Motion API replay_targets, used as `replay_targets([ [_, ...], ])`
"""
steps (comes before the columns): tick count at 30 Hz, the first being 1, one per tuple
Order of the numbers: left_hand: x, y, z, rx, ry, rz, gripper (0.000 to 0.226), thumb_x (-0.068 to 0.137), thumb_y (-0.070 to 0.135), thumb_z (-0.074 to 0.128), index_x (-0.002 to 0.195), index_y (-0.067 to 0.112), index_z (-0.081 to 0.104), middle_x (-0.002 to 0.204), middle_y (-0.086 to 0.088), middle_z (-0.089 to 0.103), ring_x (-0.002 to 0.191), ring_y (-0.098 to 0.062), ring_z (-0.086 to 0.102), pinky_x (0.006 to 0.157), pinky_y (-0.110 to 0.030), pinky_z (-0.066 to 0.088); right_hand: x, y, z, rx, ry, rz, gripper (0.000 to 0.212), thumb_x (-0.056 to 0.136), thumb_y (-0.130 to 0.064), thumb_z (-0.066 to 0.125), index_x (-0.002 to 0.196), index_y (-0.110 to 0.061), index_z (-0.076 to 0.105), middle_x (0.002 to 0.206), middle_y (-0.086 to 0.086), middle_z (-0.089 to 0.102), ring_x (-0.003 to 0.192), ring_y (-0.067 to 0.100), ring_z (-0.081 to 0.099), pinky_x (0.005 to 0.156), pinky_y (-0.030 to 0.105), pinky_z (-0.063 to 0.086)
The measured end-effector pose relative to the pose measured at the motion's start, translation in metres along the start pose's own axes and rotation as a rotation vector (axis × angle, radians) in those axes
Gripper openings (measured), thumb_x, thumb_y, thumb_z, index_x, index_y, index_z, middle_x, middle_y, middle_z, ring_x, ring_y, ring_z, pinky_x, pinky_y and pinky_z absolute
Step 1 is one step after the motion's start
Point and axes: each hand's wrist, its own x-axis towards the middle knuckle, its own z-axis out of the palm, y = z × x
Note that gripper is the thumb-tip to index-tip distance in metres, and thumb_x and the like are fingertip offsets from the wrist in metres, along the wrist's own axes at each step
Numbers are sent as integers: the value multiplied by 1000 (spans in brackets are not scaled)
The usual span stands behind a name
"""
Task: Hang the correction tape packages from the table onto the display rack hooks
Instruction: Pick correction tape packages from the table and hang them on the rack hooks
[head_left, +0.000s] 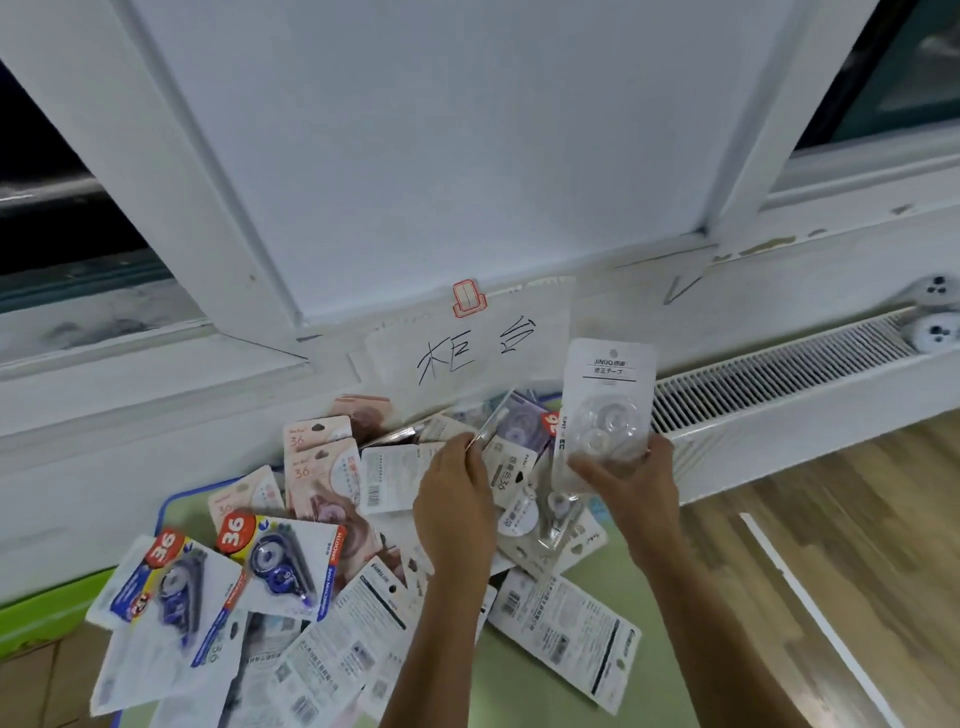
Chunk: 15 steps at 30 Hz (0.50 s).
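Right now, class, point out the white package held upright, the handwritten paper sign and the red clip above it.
White package (609, 400), head view: clear blister front.
Paper sign (467, 358), head view: between the handwritten characters.
Red clip (466, 299), head view: clip face.

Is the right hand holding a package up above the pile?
Yes, the right hand holds a clear white package upright above the pile.

The green counter (649, 587) carries a loose, overlapping heap of correction tape packages (291, 571), pushed against the white wall.

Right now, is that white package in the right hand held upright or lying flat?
Upright. The right hand grips the white package at its bottom, hang hole on top, above the pile.
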Motion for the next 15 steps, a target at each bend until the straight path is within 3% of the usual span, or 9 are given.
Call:
replay_targets([
  [2,-5,16,4,-192,-49,-63,29,102,30,38,100,11,60,82,1,61,81,-26,63,64,-31,42,-7,0,-17,69,45,-26,66,69,-24,83,119,-13,42,99,2,63,81,14,68,65,33,58],
  [5,-20,48,15,-566,-353,-302,32,102,35,39,108,11,59,100,-8,67,92,-27,66,81,-44,55,-18,4,-57,100,118,-84,57,73,-20,80,115,-21,42,95,-5,60,75,3,65,55,18,52],
  [9,-56,95,34,-860,-641,-469,27,99,37,46,109,17,61,104,-11,69,90,-27,69,69,-36,58,-40,17,-120,151,266,-125,55,72,-18,81,113,-22,44,97,-7,62,79,0,66,59,18,52],
  [12,-93,133,49,-900,-799,-420,24,96,39,52,102,19,63,96,-7,72,77,-19,69,64,-34,58,-67,30,-171,191,404,-119,59,72,-17,81,119,-16,46,103,0,64,82,1,65,65,26,56],
  [15,-144,170,62,-868,-975,-242,16,92,31,61,102,20,64,90,-4,74,77,-19,71,62,-33,57,-105,47,-226,157,544,-124,57,72,-22,81,119,-22,48,106,1,63,91,19,63,74,43,55],
])
